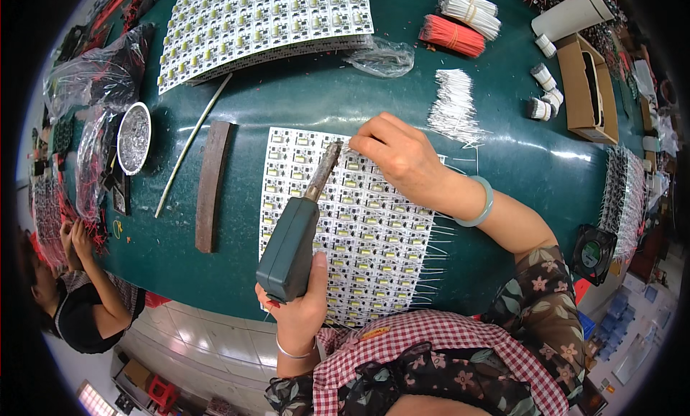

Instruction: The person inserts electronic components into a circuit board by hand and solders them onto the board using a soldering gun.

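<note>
A white sheet of small LED circuit boards (381,261) lies on the green table in front of me, with thin white wires sticking out along its right edge. My left hand (303,312) is wrapped round the handle of a dark green soldering gun (289,247). The gun's blackened tip touches or hovers just above the sheet's far edge. Beside that tip, the fingers of my right hand (395,157) are pinched together at the sheet; what they hold is hidden. A loose pile of short white wires (453,107) lies beyond my right hand.
Stacked LED sheets (266,28) stand at the back. On the left are a brown bar (213,189), a thin rod (190,146) and a white-rimmed bowl (134,139). Red wire bundles (453,35), a cardboard box (588,92) and a fan (594,253) sit rightward. Another person (93,301) works at far left.
</note>
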`<act>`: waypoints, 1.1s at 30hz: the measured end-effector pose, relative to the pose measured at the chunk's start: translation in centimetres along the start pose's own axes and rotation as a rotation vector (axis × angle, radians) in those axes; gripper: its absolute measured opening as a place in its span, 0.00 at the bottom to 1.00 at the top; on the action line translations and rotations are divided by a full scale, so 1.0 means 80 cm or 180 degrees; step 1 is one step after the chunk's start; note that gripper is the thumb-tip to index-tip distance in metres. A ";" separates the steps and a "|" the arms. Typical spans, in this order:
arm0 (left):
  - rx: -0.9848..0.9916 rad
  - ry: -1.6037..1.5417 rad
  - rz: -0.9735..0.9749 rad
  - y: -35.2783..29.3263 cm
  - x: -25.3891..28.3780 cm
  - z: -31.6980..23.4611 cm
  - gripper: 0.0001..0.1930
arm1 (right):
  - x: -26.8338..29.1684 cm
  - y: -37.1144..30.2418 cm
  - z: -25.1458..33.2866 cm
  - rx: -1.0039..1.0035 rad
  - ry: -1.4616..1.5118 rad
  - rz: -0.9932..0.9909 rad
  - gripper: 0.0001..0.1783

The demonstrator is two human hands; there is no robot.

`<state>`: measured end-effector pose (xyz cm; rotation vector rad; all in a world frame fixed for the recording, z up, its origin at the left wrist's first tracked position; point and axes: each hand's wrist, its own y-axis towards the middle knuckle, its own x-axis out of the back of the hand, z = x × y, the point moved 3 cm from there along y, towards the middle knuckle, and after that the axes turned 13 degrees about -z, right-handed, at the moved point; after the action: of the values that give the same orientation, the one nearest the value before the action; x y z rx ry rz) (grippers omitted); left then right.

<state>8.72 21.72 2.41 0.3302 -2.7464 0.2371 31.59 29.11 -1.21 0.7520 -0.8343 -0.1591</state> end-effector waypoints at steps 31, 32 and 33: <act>-0.0278 -0.0053 0.0006 -0.006 0.011 0.020 0.14 | 0.000 -0.002 0.024 0.0226 -0.0380 -0.0022 0.10; -0.0306 -0.0041 -0.0022 -0.005 0.010 0.019 0.14 | 0.000 -0.002 0.024 0.0225 -0.0382 -0.0021 0.10; -0.0307 -0.0042 -0.0019 -0.005 0.009 0.018 0.14 | 0.000 -0.002 0.024 0.0234 -0.0393 -0.0022 0.10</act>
<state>7.71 20.90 1.41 0.3152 -2.7580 0.1008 30.22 27.94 -0.53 0.8202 -0.9590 -0.1831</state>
